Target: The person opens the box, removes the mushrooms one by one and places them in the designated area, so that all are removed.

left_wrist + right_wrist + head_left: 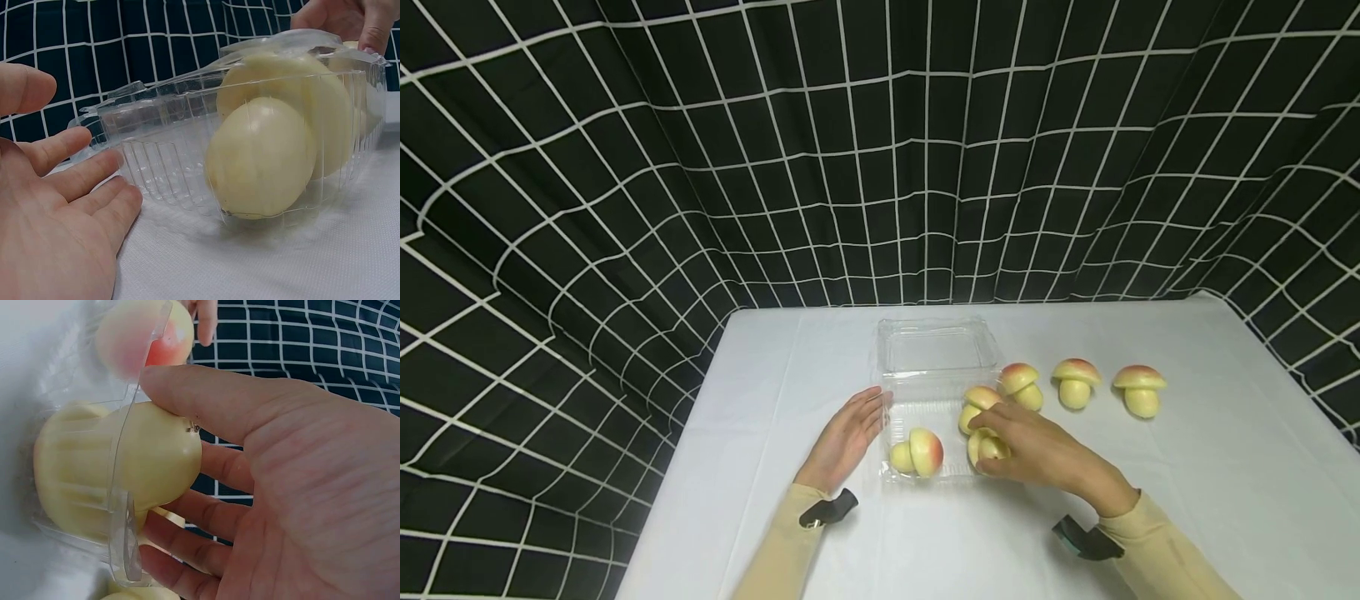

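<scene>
A clear plastic clamshell box (917, 412) lies with its lid (936, 346) folded back. My right hand (1037, 446) grips a yellow toy mushroom (988, 450) in the box's front right corner. In the right wrist view, thumb and fingers are around its stem (165, 456), which points up out of the box. Behind it, another mushroom (980, 404) is partly hidden by that hand. One with a red-tinted cap (927, 452) lies on its side at the front left. My left hand (844, 442) is beside the left wall, its fingers extended; contact is unclear.
Three more red-topped mushrooms stand on the white-covered table (760, 400) right of the box: one close to its edge (1022, 387), another farther right (1076, 383), the last farthest right (1140, 390). A black curtain with a white grid (880, 167) hangs behind.
</scene>
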{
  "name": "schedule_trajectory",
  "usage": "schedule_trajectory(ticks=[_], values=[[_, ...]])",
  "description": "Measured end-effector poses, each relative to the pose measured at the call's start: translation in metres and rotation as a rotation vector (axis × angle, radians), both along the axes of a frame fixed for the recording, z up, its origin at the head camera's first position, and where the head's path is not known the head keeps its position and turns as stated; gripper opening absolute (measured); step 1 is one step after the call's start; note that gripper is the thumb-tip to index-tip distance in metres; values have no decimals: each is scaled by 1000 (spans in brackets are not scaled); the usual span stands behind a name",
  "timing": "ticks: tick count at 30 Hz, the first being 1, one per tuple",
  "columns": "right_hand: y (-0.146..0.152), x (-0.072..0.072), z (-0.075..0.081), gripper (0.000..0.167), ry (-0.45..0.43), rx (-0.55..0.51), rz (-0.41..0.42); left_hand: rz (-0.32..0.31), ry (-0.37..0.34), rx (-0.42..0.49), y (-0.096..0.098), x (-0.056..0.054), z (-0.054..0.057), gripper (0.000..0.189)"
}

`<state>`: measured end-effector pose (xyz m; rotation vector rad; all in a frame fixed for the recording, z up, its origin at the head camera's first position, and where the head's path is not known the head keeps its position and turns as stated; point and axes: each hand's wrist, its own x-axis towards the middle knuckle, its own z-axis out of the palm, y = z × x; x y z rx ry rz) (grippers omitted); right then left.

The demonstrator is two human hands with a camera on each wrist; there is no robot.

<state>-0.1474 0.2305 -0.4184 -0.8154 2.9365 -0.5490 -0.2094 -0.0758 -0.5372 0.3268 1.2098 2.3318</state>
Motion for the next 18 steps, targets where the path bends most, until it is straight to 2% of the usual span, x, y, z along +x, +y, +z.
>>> schedule_trajectory(ticks=[9,18], values=[[-1,0,-2,33,-8,-70,62,0,1,-1,-1,0,-1,56],[-3,-3,-1,34,-123,-92,39,6,0,7,-1,0,-1,54]])
